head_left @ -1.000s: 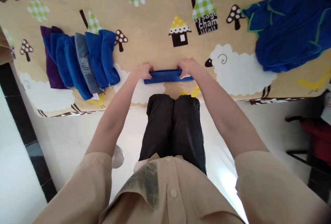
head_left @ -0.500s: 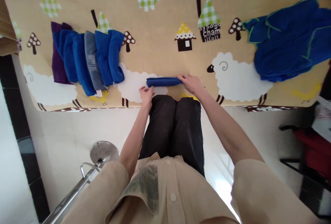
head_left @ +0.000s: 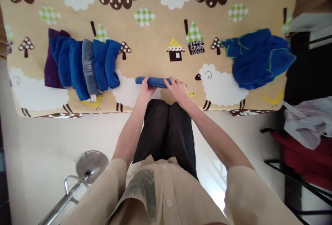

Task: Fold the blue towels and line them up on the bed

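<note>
A blue cloth [head_left: 158,82], folded into a long narrow strip, lies crosswise at the near side of the table, in front of my lap. My left hand [head_left: 147,89] grips it left of its middle, thumb on top and fingers underneath. Toward its right end, my right hand [head_left: 177,88] is closed over the strip, thumb on the near side. To the left, several folded cloths overlap in a row: a purple cloth [head_left: 53,67], blue ones and a grey cloth [head_left: 89,67] with white lettering. Blue cloths with green edging [head_left: 256,59] lie crumpled in a heap at the right.
The table [head_left: 145,45] wears a beige cover printed with sheep, clouds and mushrooms. Its front edge runs just above my knees. A metal stand with a round base [head_left: 92,164] is at lower left. A white plastic bag [head_left: 308,124] rests on something red at right.
My left hand has gone from touching the strip's left end to gripping it further in. The right hand has closed over the cloth. The view has shifted, showing more of the right side.
</note>
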A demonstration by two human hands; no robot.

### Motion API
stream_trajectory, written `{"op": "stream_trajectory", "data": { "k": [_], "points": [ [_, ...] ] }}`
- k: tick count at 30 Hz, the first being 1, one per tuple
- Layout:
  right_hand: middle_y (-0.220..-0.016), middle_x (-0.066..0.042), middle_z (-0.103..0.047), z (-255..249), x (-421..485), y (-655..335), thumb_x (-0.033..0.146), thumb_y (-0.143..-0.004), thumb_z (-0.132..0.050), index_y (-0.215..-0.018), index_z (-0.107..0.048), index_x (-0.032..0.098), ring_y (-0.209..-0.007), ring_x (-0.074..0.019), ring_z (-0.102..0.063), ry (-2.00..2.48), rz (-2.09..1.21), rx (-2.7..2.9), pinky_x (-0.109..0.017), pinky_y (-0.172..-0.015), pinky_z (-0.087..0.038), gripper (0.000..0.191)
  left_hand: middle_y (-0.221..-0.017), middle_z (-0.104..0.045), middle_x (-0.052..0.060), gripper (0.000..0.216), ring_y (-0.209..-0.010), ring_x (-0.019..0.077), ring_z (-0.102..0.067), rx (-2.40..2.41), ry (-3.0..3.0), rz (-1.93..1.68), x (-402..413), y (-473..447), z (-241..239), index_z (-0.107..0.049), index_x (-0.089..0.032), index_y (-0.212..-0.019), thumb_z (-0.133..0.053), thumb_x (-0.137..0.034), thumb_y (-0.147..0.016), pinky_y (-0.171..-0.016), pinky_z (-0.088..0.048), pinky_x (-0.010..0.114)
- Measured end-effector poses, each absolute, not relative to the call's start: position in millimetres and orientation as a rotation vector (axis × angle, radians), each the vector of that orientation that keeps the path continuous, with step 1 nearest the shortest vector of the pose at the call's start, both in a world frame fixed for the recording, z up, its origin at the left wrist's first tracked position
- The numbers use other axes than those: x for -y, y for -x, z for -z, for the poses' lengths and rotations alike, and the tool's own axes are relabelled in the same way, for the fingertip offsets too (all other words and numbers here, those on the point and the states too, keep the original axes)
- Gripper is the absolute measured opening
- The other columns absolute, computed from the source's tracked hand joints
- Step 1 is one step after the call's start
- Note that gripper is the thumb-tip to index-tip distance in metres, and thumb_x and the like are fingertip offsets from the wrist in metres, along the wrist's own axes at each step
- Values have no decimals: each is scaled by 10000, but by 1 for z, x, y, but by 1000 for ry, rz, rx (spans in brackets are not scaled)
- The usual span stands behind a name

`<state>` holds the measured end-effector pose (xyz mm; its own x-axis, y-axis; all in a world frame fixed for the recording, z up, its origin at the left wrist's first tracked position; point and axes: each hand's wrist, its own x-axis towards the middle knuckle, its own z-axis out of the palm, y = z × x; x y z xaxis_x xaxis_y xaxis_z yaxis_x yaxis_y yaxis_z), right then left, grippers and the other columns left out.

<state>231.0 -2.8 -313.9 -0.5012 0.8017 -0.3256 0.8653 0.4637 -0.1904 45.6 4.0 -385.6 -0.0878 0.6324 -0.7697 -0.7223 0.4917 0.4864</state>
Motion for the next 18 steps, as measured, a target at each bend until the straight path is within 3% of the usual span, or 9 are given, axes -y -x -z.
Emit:
{"op": "stream_trajectory", "data": {
  "k": [3, 5, 10, 12, 15, 18],
  "points": [
    [-1696, -254, -386, 309, 16, -224, 253, -1019, -442, -1692, -352, 195, -1330, -479, -576, -1510, 547, -2546, -666, -1080, -468, 682, -1188, -752, 135, 277, -1264, 253, -689, -1299, 29, -1257, -14, -39, 372, -649, -163, -1216, -647, -263, -958, -1118, -571, 411],
    [-1731, -213, -342, 310, 24, -219, 292, -1011, -488, -1716, -302, 208, -1403, -464, -540, -1541, 662, -2584, -656, -1153, -438, 734, -1193, -753, 133, 253, -1270, 256, -689, -1285, -119, -1298, -17, -26, 354, -677, -154, -1177, -656, -260, -949, -1132, -567, 416],
    [-1744, -117, -351, 314, 33, -194, 481, -938, -671, -1744, -148, 338, -1429, -358, -563, -1439, 1449, -2682, -590, -1151, -510, 971, -1277, -738, 135, 384, -1320, 341, -674, -1225, -560, -1253, -12, 24, 294, -705, -178, -1255, -781, -311, -903, -1150, -551, 563],
    [-1741, -119, -356, 311, 32, -175, 470, -924, -696, -1739, -142, 345, -1401, -333, -588, -1505, 1653, -2671, -573, -1124, -534, 994, -1285, -733, 132, 401, -1328, 369, -669, -1228, -639, -1220, -7, 48, 274, -704, -187, -1270, -807, -269, -891, -1130, -553, 611],
    [-1663, -116, -481, 302, 27, -139, 384, -875, -768, -1686, -337, 324, -1432, -346, -558, -1630, 1638, -2711, -586, -1173, -493, 920, -1238, -739, 134, 381, -1319, 398, -670, -1220, -686, -1160, 2, 88, 254, -713, -183, -1252, -814, -227, -888, -1092, -559, 657],
    [-1359, -118, -728, 296, 24, -97, 372, -874, -788, -1453, -645, 288, -1288, -365, -660, -1554, 1637, -2683, -570, -1121, -530, 602, -1162, -749, 134, 362, -1287, 404, -685, -1248, -736, -1131, 12, 124, 240, -736, -175, -1204, -842, -222, -861, -1062, -572, 658]
  ]
}}
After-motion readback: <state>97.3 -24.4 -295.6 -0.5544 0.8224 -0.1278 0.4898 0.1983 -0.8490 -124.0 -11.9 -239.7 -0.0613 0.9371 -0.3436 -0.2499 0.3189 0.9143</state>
